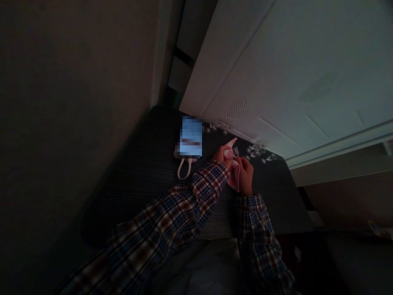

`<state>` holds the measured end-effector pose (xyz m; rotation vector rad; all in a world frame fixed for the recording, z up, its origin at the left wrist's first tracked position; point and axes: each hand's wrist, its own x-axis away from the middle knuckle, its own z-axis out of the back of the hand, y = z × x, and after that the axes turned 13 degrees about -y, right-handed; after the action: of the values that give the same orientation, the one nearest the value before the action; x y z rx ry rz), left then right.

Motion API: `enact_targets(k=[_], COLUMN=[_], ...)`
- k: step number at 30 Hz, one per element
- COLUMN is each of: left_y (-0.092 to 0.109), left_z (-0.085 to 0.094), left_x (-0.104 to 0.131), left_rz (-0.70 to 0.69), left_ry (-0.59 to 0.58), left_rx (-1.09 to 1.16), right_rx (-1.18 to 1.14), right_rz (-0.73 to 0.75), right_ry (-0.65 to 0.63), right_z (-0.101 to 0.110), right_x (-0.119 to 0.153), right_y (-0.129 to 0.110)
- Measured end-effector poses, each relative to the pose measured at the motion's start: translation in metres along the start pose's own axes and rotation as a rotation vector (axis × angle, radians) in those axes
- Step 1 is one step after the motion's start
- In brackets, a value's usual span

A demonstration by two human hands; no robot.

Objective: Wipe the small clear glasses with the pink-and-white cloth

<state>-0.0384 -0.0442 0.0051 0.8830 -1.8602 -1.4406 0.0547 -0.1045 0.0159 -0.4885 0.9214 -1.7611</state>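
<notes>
Over the dark table, my left hand (220,155) is closed around a pink cloth (235,176) and a small clear glass (235,152). One corner of the cloth sticks up past my left fingers, and another part hangs down between my hands. My right hand (246,174) is right beside the glass, its fingers bent and pressed together against the cloth. The fingertips of that hand are partly hidden, and the dim light blurs their exact grip. Past my right hand lies a group of small clear stemmed glasses (256,150), some on their sides.
A phone with a lit, blurred screen (190,137) stands on the left of the dark table (147,164), with a pale strap loop (184,169) in front. More small glasses (211,127) are along the white panel (276,82) at the back. A wall (76,102) rises at left.
</notes>
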Motion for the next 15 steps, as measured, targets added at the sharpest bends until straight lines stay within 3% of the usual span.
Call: enact_targets(k=[15], left_y=[-0.0012], left_z=[0.0002], left_x=[-0.0008], left_rz=[0.005], left_ry=[-0.013], left_rx=[-0.002], right_rx=[0.005], right_rz=[-0.017], right_ry=[-0.001], right_z=[-0.0015], right_x=[-0.0003], right_y=[0.0])
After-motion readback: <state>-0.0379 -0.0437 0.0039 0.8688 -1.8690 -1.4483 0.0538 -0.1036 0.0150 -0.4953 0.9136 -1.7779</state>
